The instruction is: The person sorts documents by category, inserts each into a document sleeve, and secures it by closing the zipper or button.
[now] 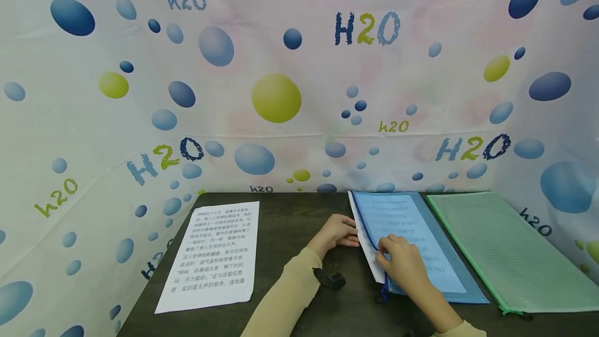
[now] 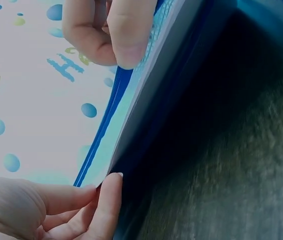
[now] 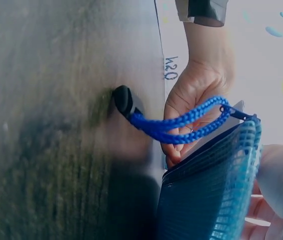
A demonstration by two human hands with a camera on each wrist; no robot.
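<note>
A blue mesh zipper pouch [image 1: 432, 233] lies on the dark table with a printed sheet inside. White paper [image 1: 377, 269] sticks out past its blue-trimmed left side. My left hand [image 1: 338, 234] pinches the paper's edge between thumb and finger; the left wrist view shows this hand [image 2: 66, 212] at the bottom. My right hand [image 1: 406, 264] grips the pouch's blue-trimmed opening, nearer to me, and its fingers [image 2: 131, 37] show at the top of that view. A blue braided zipper cord [image 3: 181, 122] with a black end hangs from the pouch's near corner.
At the left of the table [image 1: 281, 222] lies a printed white sheet [image 1: 212, 254]. A green mesh zipper pouch [image 1: 515, 254] lies right of the blue one. A patterned backdrop [image 1: 318, 118] stands behind the table. My left wrist wears a black strap [image 1: 329, 279].
</note>
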